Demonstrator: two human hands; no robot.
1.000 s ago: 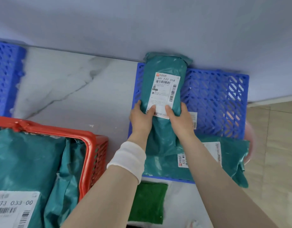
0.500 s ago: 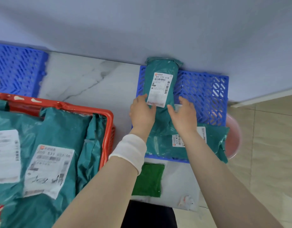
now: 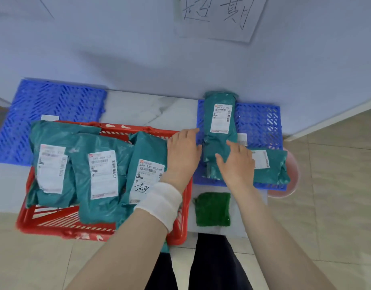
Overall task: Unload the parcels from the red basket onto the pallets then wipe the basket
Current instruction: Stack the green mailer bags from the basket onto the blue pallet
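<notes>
Head view: I've let go of the long parcel [image 3: 220, 120], which now lies on the right pallet [image 3: 260, 122]. Left hand [image 3: 183, 151] and right hand [image 3: 237, 166] each show a spread grip, holding nothing. Three parcels [image 3: 103, 174] remain in the red basket [image 3: 96, 230], so wiping waits.

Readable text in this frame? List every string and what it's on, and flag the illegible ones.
"超期", handwritten: white paper sign on the wall.
"800 S33 033-00": label of the rightmost teal parcel in the red plastic basket.
"超", handwritten, apparently: same label, lower down.
Too blurred: labels on the middle teal parcel and left teal parcel in the basket, and on the long teal parcel and crosswise teal parcel on the right blue plastic pallet.
</notes>
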